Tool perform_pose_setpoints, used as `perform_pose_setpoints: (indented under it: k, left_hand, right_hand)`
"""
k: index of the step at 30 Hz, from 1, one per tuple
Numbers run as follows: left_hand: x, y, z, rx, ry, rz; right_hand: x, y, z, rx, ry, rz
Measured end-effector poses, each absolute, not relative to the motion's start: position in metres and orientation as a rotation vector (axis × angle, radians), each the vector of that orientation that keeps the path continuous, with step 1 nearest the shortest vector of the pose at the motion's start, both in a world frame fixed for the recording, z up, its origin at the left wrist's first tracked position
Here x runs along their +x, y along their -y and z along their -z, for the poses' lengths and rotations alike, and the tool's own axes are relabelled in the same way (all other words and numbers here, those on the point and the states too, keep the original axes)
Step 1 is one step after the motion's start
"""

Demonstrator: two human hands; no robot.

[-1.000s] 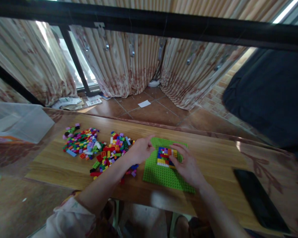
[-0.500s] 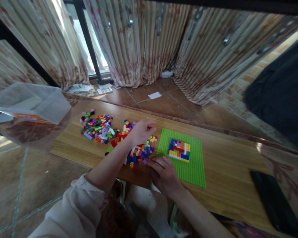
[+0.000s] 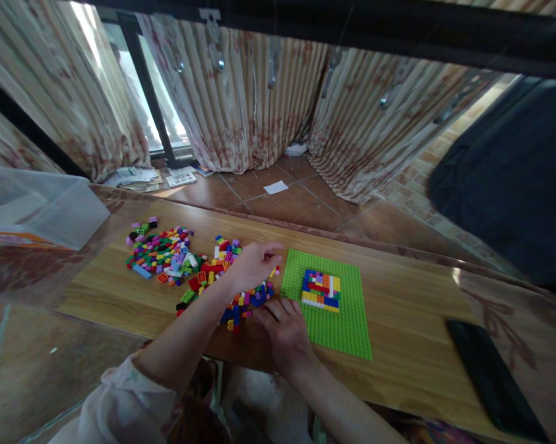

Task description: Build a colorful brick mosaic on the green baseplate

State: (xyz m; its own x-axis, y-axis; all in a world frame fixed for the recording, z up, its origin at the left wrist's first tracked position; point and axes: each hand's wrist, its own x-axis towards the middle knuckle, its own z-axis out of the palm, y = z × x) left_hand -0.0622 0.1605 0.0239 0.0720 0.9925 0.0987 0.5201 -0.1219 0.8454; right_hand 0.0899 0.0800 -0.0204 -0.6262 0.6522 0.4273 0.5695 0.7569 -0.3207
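Note:
Over the pile of loose toy bricks (image 3: 199, 265) is my left hand (image 3: 252, 266), its index finger stretched to the right and its thumb apart, with nothing visible in it. My right hand (image 3: 284, 330) lies low at the pile's right edge, back up, its bent fingers slightly apart and the fingertips close to small bricks. No brick shows in its fingers, though their undersides are hidden. Just beyond it lies a green baseplate (image 3: 347, 330). A roughly square block of multicoloured bricks (image 3: 321, 291) sits on the plate.
The wooden tabletop (image 3: 407, 320) carries the bricks and baseplate. A black phone-like slab (image 3: 490, 376) lies at the right end. At the left stands a clear plastic box (image 3: 69, 209). Papers (image 3: 134, 177) lie on the tiled floor before striped curtains (image 3: 240, 111).
The view has shifted, so table and hands appear further left and slightly lower. Both hands keep nearly the same pose beside the pile; the brick block looks unchanged.

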Motion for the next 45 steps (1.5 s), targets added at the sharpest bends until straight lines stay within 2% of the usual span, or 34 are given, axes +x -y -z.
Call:
perform_pose_setpoints:
  k: [4, 10, 15, 19, 29, 38, 45]
  left_hand:
    - [-0.061, -0.158, -0.030, 1.611, -1.331, -0.992]
    - [-0.043, -0.144, -0.042, 1.320, -1.032, -0.872]
    - [-0.017, -0.137, -0.033, 1.226, -0.888, -0.895]
    - [-0.006, -0.137, -0.024, 1.289, -0.960, -0.993]
    - [-0.007, -0.133, -0.027, 1.487, -1.089, -0.919]
    - [-0.022, -0.141, -0.028, 1.502, -1.240, -0.934]
    - [-0.025, -0.143, -0.029, 1.721, -1.389, -0.856]
  right_hand:
    - [0.100, -0.086, 0.001, -0.931, 2.188, -0.538]
    - [0.138, -0.112, -0.019, -1.073, 1.509, -1.179]
    - [0.152, -0.126, -0.018, -0.996, 1.114, -1.477]
    - [0.149, -0.128, -0.019, -1.012, 1.062, -1.481]
    - [0.154, -0.130, -0.014, -1.170, 1.441, -1.128]
    - [0.171, -0.149, -0.027, -1.163, 1.118, -1.194]
    - [0.183, -0.152, -0.017, -1.330, 1.456, -0.988]
